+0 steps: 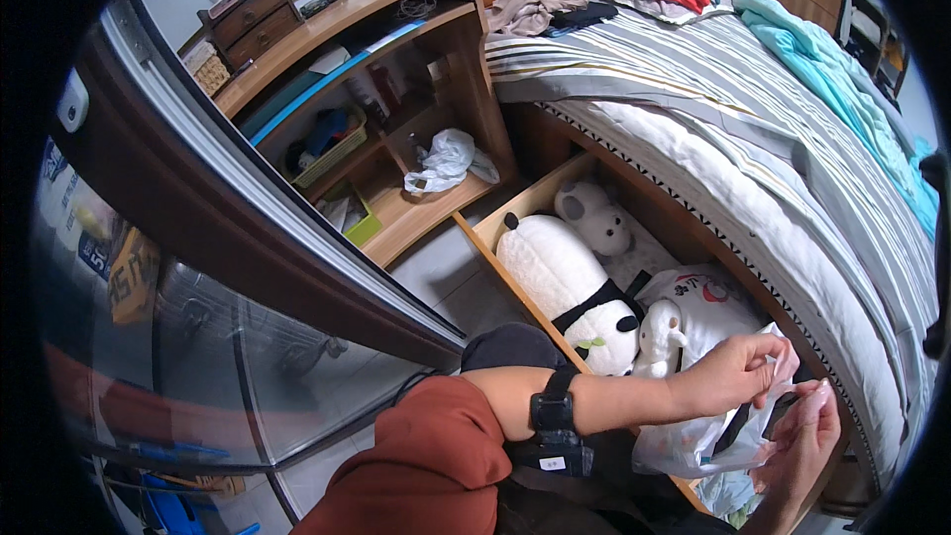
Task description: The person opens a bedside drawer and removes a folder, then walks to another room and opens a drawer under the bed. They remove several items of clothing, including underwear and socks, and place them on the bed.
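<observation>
My left hand (732, 379) and my right hand (806, 423) pinch the top edges of a thin whitish plastic bag (672, 449), whose mouth is parted between them. Something dark shows inside the bag, too covered to name. Both hands are over a pulled-out wooden under-bed drawer (513, 290). In it lies a long panda plush toy (553, 260), with a white and grey dog plush (605, 227) behind. A small white plush toy (660, 338) rests beside the panda's head, against a printed white bag (698, 293). Pale cloth (724, 498) shows at the drawer's near end.
A bed (639, 67) with striped bedding overhangs the drawer. Clothes (542, 4) and a turquoise quilt (802, 30) lie on it. To the left are a wooden shelf unit (423, 219) holding a crumpled plastic bag (446, 160), and a dark-framed glass door (297, 223).
</observation>
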A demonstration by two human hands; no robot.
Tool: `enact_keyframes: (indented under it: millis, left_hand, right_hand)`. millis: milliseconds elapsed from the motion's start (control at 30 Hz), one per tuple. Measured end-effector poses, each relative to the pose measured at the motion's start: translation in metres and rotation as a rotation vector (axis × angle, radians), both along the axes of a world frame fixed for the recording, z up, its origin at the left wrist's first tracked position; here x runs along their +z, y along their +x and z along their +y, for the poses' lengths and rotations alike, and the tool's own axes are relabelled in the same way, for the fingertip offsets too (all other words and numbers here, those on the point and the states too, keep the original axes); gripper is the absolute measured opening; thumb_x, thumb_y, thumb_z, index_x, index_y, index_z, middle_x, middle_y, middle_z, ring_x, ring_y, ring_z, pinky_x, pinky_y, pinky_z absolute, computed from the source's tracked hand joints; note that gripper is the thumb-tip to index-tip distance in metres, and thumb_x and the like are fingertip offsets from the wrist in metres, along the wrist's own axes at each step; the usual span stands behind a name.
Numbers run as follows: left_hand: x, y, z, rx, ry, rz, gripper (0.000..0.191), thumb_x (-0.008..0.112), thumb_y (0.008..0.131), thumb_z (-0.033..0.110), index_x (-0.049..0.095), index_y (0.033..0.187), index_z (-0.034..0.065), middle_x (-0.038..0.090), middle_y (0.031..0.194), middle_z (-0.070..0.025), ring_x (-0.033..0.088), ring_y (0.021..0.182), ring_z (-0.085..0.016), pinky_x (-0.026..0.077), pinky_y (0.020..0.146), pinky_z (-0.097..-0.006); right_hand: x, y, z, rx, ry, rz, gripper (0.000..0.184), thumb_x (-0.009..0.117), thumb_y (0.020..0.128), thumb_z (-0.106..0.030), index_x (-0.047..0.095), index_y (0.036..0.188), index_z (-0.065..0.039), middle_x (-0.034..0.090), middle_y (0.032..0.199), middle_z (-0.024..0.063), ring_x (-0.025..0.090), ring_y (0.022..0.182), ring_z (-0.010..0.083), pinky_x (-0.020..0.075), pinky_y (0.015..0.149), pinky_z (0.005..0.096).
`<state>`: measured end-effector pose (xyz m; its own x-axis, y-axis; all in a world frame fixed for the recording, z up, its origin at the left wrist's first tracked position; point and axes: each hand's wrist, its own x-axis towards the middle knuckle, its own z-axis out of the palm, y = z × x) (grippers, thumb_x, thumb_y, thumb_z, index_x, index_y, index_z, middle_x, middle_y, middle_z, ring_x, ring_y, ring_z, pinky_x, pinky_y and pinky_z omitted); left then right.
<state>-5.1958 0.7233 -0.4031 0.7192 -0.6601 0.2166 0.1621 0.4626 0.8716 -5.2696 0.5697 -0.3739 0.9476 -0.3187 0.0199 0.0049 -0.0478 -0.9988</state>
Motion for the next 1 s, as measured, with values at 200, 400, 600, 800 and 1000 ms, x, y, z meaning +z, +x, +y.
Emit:
enact_keyframes:
  millis: [200, 400, 600, 800, 1000]
  left_hand:
    - [0.007, 0.009, 0.013, 0.330, 0.041, -0.278, 0.033, 0.047, 0.093, 0.027, 0.050, 0.112, -0.0004, 0.051, 0.088, -0.0042, 0.048, 0.078, -0.007, 0.042, 0.066, -0.0229]
    - [0.021, 0.028, 0.038, 0.790, 0.388, -0.848, 0.012, 0.062, 0.081, 0.012, 0.059, 0.084, 0.0010, 0.044, 0.086, -0.0116, 0.055, 0.075, -0.023, 0.046, 0.065, -0.0303]
    - [0.029, 0.031, 0.039, 0.571, 0.253, -0.466, 0.018, 0.058, 0.086, 0.017, 0.052, 0.079, 0.0021, 0.044, 0.081, -0.0059, 0.055, 0.064, -0.013, 0.046, 0.057, -0.0259]
    - [0.032, 0.025, 0.011, 0.157, 0.018, -0.109, 0.016, 0.054, 0.090, 0.020, 0.049, 0.082, 0.0057, 0.055, 0.081, -0.0028, 0.058, 0.075, -0.009, 0.048, 0.070, -0.0237]
    - [0.040, -0.002, -0.019, -0.264, 0.003, 0.340, 0.008, 0.048, 0.089, 0.014, 0.051, 0.091, 0.0066, 0.054, 0.085, -0.0046, 0.055, 0.080, -0.012, 0.047, 0.075, -0.0279]
  right_hand:
    - [0.014, 0.000, -0.025, -0.204, -0.063, -0.128, 0.030, 0.044, 0.094, -0.027, 0.056, 0.098, 0.001, 0.033, 0.059, -0.0049, 0.027, 0.049, 0.0029, 0.0213, 0.045, 0.0187]
    - [0.010, -0.007, -0.061, -0.246, -0.038, -0.165, 0.035, 0.041, 0.092, -0.028, 0.057, 0.106, 0.001, 0.041, 0.073, -0.0008, 0.034, 0.062, 0.0071, 0.0287, 0.057, 0.0206]
    - [0.023, -0.020, -0.051, -0.103, -0.401, -0.246, 0.021, 0.049, 0.088, -0.020, 0.055, 0.088, 0.000, 0.044, 0.085, 0.0031, 0.041, 0.075, 0.0109, 0.0328, 0.069, 0.0224]
    - [0.039, -0.032, 0.006, 0.299, -0.670, -0.281, 0.016, 0.056, 0.081, -0.015, 0.055, 0.079, 0.001, 0.058, 0.094, 0.0162, 0.056, 0.085, 0.0246, 0.0443, 0.073, 0.0324]
    - [0.038, -0.019, 0.013, 0.542, -0.759, -0.608, 0.013, 0.062, 0.078, -0.004, 0.055, 0.089, -0.002, 0.056, 0.090, 0.0121, 0.057, 0.079, 0.0265, 0.0462, 0.066, 0.0324]
